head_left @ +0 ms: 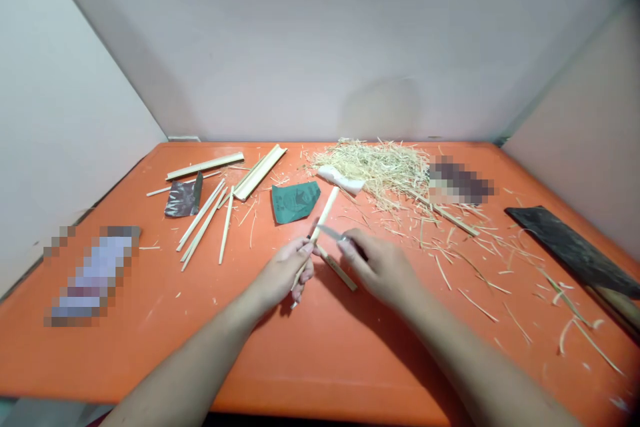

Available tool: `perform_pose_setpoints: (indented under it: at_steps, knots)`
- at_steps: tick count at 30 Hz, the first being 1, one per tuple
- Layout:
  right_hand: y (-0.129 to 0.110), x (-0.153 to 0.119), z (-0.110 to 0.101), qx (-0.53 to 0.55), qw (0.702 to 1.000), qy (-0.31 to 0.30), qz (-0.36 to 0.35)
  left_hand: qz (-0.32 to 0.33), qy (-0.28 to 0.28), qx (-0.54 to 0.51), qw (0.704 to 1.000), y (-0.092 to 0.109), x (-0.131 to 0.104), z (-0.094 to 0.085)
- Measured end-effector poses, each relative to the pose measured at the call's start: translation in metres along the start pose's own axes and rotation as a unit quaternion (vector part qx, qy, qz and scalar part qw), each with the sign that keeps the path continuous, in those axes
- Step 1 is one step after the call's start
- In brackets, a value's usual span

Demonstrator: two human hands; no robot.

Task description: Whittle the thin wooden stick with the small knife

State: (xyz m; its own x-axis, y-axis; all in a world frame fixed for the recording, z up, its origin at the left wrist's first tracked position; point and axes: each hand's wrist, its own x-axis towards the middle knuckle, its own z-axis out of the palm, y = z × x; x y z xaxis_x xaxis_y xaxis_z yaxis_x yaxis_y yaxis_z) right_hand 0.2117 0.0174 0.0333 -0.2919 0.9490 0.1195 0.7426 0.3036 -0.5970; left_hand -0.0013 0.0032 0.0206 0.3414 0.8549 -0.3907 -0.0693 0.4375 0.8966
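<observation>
My left hand is closed around a pale bamboo stick that points up and away over the table's middle. In my right hand is a small knife; its blade lies against or very close to the stick, just beyond my left fingers. The knife's handle is mostly hidden in my fist. Below the hands a flat bamboo strip slants toward the lower right; whether my left hand touches it I cannot tell. A green piece of sandpaper lies just beyond my left hand.
A heap of bamboo shavings with a white crumpled piece stands at the back. Thin sticks, split bamboo and a dark sheet are on the left. A dark slab lies right. Loose shavings litter the orange table.
</observation>
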Motion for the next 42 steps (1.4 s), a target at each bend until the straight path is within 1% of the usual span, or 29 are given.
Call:
perform_pose_setpoints:
  at_steps: [2,4,8,12,18,20,24,29,34,36,40,42]
  knots:
    - [-0.009,-0.003,0.006,-0.037,0.998,-0.049,-0.02,0.011,0.031,0.002,0.999,0.0,0.0,0.001]
    - [-0.014,-0.005,0.012,-0.058,0.996,-0.063,-0.019,0.025,0.047,0.007,0.999,0.0,0.0,0.002]
    - [-0.013,-0.004,0.016,-0.069,0.996,-0.062,-0.008,0.046,0.041,0.046,0.997,-0.003,0.0,0.002]
    - [-0.011,-0.005,0.018,-0.077,0.995,-0.056,-0.018,0.051,0.037,0.107,0.992,-0.007,-0.002,0.002]
    - [-0.011,-0.005,0.019,-0.077,0.996,-0.044,-0.027,0.07,0.05,0.186,0.979,-0.005,-0.006,0.003]
    - [-0.011,-0.005,0.018,-0.076,0.996,-0.044,-0.029,0.07,0.047,0.186,0.979,-0.004,-0.006,0.003]
    - [-0.009,-0.005,0.018,-0.084,0.995,-0.043,-0.042,0.066,0.019,0.139,0.988,-0.009,-0.005,0.001]
    - [-0.007,-0.006,0.02,-0.122,0.991,-0.01,-0.049,0.083,0.006,0.141,0.987,-0.014,-0.002,-0.001]
    - [-0.005,-0.005,0.021,-0.147,0.988,0.021,-0.047,0.088,0.005,0.146,0.985,-0.009,-0.003,-0.001]
    - [0.002,-0.001,0.016,-0.149,0.988,0.036,-0.024,0.091,0.0,0.147,0.985,-0.008,-0.005,0.0]
    - [0.017,0.009,-0.002,-0.155,0.982,0.09,0.06,0.083,-0.021,0.158,0.984,-0.008,-0.01,0.003]
    - [0.018,0.01,-0.008,-0.14,0.983,0.099,0.065,0.076,-0.018,0.158,0.984,-0.008,-0.011,0.004]
